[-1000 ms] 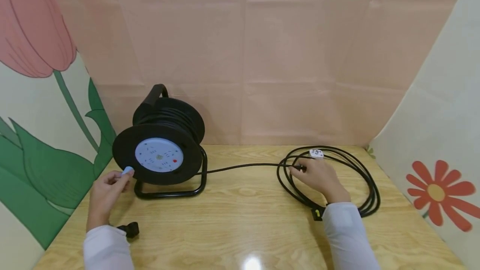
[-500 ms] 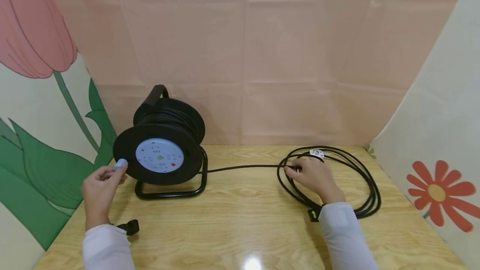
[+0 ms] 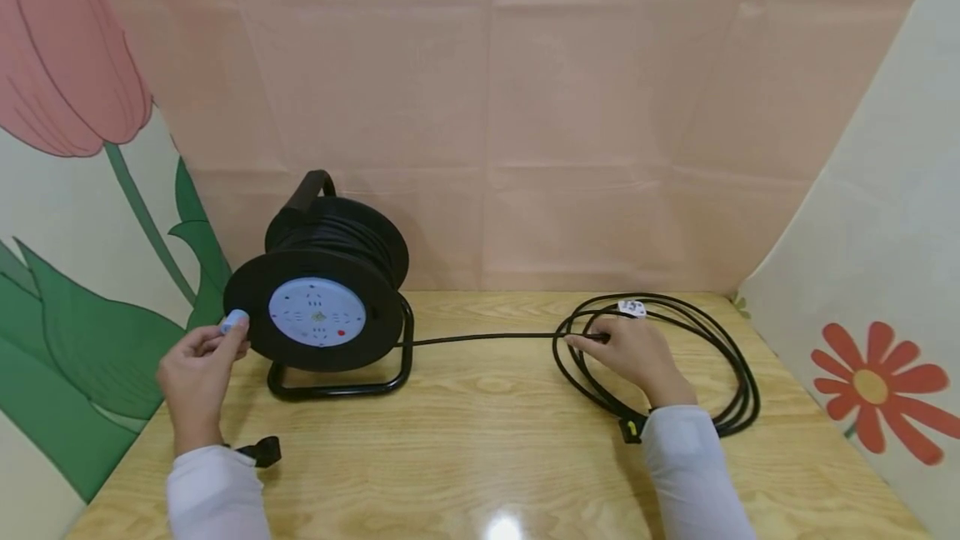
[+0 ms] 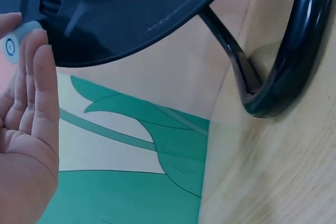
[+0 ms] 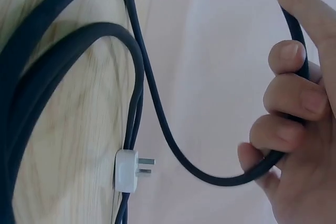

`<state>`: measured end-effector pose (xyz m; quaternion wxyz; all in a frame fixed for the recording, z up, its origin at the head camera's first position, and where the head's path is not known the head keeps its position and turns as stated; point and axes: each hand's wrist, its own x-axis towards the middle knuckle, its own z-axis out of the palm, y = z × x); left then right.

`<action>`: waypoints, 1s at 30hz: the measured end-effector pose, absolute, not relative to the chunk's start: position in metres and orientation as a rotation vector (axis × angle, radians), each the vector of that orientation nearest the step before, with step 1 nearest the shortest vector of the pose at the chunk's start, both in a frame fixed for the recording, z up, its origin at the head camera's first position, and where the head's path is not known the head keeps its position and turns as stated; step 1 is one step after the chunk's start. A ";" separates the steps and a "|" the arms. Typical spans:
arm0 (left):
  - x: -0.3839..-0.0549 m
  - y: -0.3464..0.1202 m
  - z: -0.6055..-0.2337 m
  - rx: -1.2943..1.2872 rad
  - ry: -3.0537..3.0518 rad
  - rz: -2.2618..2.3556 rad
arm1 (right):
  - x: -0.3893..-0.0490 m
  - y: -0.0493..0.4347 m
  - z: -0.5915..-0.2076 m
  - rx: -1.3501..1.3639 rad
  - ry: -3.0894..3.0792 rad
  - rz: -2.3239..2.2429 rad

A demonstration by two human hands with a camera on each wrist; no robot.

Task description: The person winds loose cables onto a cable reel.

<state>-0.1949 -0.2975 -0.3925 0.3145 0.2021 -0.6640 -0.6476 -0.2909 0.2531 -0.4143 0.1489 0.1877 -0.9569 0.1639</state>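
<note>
On the left in the head view stands a black cable reel (image 3: 258, 336) with a round pale-blue socket plate (image 3: 317, 312). My left hand (image 3: 197, 382) pinches the small light-blue crank knob (image 3: 235, 321) at the left side of its disc; the left wrist view shows fingertips against this knob (image 4: 21, 40). A black cable (image 3: 487, 335) runs almost straight from the reel to my right hand (image 3: 633, 352). That hand's fingers curl round the cable (image 5: 295, 30) above the loose coil (image 3: 750, 382). A white plug (image 5: 126, 171) with metal pins lies by the coil's far side.
The reel rests on a black tube stand (image 3: 337, 391) on the wood-grain table (image 3: 465, 448). A pink backdrop (image 3: 562, 148) hangs behind, with flower-printed panels at left and right. Small black devices (image 3: 262, 451) sit at both wrists.
My left hand has moved up and left with the knob, turning the disc a little clockwise; the red dot has shifted down. My right hand has moved only slightly.
</note>
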 end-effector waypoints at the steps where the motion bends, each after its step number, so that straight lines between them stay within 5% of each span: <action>1: -0.194 -0.297 -0.391 0.538 -1.763 -1.691 | -0.291 0.254 -0.414 0.544 -2.745 0.475; 30: -0.194 -0.265 -0.354 0.466 -1.527 -1.769 | -0.287 0.224 -0.409 0.667 -2.675 0.425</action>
